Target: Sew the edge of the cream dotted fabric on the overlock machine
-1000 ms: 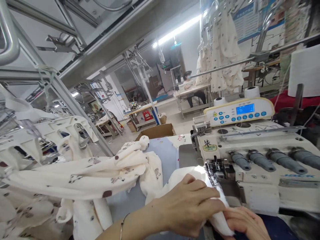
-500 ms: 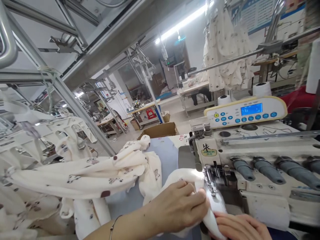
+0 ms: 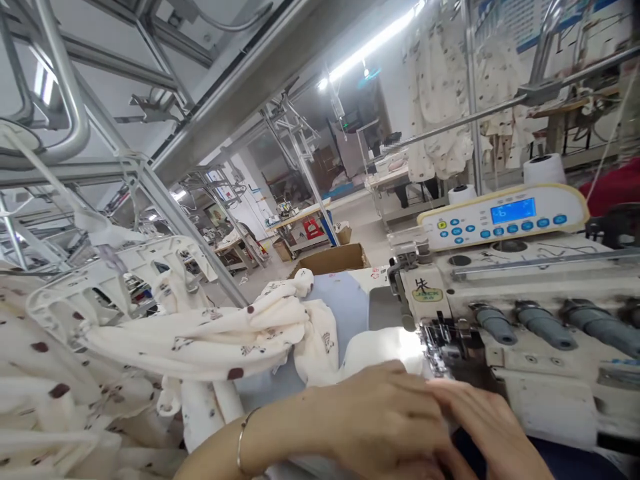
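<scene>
My left hand [image 3: 385, 417] lies curled over the cream printed fabric [image 3: 240, 337] just in front of the presser foot [image 3: 440, 350] of the white overlock sewing machine [image 3: 540, 320]. My right hand [image 3: 487, 427] lies beside it on the right, fingers pointing toward the needle area and pressed on the same cloth. Both hands cover the piece of fabric under them, so the grip itself is hidden. The cloth runs left in a long bundle over the blue-grey table top [image 3: 345, 303].
The machine's control panel [image 3: 505, 217] with a blue screen sits on top, thread cones [image 3: 543, 167] behind it. More printed garments [image 3: 50, 373] pile at the left under a steel frame [image 3: 165, 200]. A cardboard box [image 3: 333, 259] stands beyond the table. Garments [image 3: 440, 100] hang at the back.
Both hands have shifted up toward the presser foot, the right hand now overlapping the left. The view has swung slightly left and down.
</scene>
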